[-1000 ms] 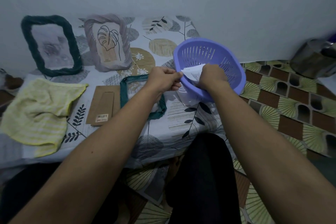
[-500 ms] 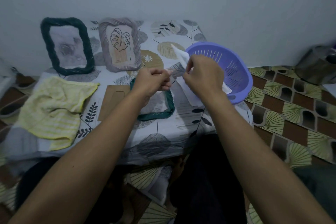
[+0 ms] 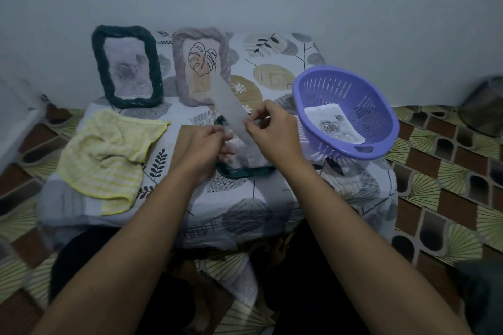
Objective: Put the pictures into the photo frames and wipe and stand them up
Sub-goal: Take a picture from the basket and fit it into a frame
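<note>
Over a teal frame lying flat at centre, the left hand and right hand pinch a pale picture. Right, a purple basket holds a rose print. Upper left stand a green frame and a mauve frame.

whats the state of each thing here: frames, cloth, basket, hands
dark green frame: standing, picture in
lilac frame: standing, leaf picture in
teal frame: flat on the table, under the hands
sheet: held up between both hands, blurred
left hand: grips the sheet's lower end
right hand: pinches the sheet's edge
yellow cloth: crumpled on the table
basket: open side up, rose picture inside
</note>
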